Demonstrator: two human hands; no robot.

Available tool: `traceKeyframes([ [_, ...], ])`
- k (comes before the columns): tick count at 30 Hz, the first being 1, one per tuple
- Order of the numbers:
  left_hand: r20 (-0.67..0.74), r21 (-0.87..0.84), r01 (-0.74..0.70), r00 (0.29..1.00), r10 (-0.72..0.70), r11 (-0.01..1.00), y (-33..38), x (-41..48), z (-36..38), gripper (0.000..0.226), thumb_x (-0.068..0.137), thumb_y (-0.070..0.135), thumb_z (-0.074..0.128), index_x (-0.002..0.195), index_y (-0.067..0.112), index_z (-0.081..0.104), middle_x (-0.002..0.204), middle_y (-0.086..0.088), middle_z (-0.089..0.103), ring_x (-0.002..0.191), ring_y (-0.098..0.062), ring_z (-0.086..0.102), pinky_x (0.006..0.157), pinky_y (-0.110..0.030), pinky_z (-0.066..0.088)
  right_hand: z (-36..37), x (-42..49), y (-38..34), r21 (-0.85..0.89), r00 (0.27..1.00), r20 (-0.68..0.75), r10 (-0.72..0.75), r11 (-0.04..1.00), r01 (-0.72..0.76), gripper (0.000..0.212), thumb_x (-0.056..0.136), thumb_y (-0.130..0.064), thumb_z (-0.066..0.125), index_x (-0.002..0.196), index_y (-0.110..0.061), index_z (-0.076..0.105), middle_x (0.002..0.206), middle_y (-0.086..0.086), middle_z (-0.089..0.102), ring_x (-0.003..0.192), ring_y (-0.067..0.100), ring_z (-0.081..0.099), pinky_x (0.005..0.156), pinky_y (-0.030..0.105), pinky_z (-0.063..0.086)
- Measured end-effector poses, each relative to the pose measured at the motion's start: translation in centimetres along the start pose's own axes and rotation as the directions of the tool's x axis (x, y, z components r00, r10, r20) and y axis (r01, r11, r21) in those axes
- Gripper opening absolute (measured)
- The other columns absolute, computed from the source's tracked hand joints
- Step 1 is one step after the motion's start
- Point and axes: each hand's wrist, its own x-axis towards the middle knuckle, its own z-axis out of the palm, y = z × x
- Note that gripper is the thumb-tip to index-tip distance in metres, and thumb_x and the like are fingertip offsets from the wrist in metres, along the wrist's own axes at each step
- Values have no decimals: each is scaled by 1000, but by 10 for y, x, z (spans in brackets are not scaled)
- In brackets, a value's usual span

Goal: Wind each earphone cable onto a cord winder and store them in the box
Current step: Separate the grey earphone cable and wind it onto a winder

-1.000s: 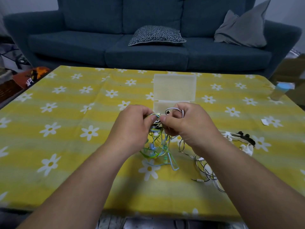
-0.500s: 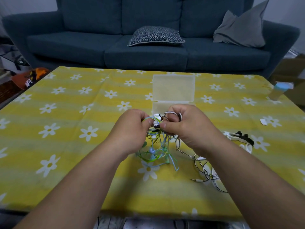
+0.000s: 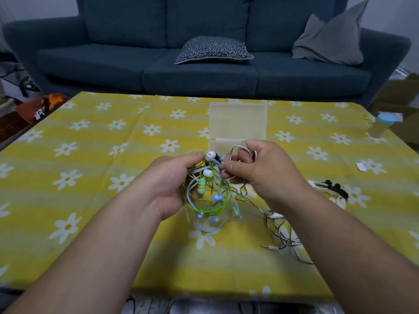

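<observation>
A tangle of earphone cables (image 3: 212,200), green, light blue and black-and-white, hangs between my two hands above the yellow flowered tablecloth (image 3: 90,177). My left hand (image 3: 169,184) grips the green and blue loops from the left. My right hand (image 3: 258,171) pinches a black-and-white cable just right of a white earbud (image 3: 210,155). That cable trails down to a loose heap with a jack plug (image 3: 283,236) on the cloth. The clear plastic box (image 3: 237,123) stands open behind my hands, its base partly hidden. Black and white cord winders (image 3: 333,188) lie at the right.
A dark blue sofa (image 3: 204,71) with two cushions runs along the table's far side. A small bottle with a blue cap (image 3: 383,124) stands at the table's right edge. A scrap of white paper (image 3: 361,167) lies near it.
My hands have drawn slightly apart, and my left hand has turned palm inward, exposing more of the green and blue loops and the earbuds.
</observation>
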Motion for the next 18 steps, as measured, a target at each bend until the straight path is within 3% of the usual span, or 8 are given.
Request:
traceKeyframes([
  [3, -56, 18, -71, 996, 72, 997, 2, 1, -3, 6, 88, 9, 67, 82, 6, 65, 52, -3, 59, 46, -17, 54, 43, -22, 40, -3, 2, 1, 185, 993, -91, 76, 981, -58, 46, 87, 12, 63, 63, -14, 33, 69, 9, 63, 62, 22, 70, 53, 27, 53],
  [6, -13, -8, -84, 996, 83, 996, 4, 2, -9, 7, 86, 2, 65, 81, 7, 63, 57, -2, 57, 55, -20, 55, 49, -26, 43, -8, 5, 1, 286, 981, -137, 136, 954, -93, 44, 85, 12, 64, 64, -14, 35, 67, 10, 63, 59, 20, 67, 51, 24, 52],
  [10, 7, -19, -91, 996, 91, 996, 3, 6, -14, 34, 83, -9, 62, 110, 10, 54, 81, -1, 55, 59, -18, 59, 51, -26, 44, -10, 5, 0, 356, 978, -112, 176, 926, -126, 43, 86, 10, 61, 62, -16, 37, 63, 5, 67, 59, 18, 65, 50, 23, 49],
  [14, 27, 119, -125, 992, 122, 985, 0, 8, -13, 27, 82, -9, 61, 97, 13, 61, 77, -2, 65, 68, -19, 59, 62, -29, 44, -6, 4, -5, 406, 989, -63, 138, 908, -101, 34, 89, 10, 58, 70, -11, 41, 75, 14, 67, 73, 26, 71, 63, 31, 58],
  [18, 68, 139, -133, 990, 124, 981, -3, 5, -7, 14, 85, 8, 67, 75, 16, 62, 83, -8, 70, 69, -22, 62, 70, -32, 48, -2, 2, -10, 457, 995, -20, 101, 886, -81, 35, 91, 10, 57, 71, -13, 38, 82, 19, 66, 88, 34, 74, 73, 36, 60],
])
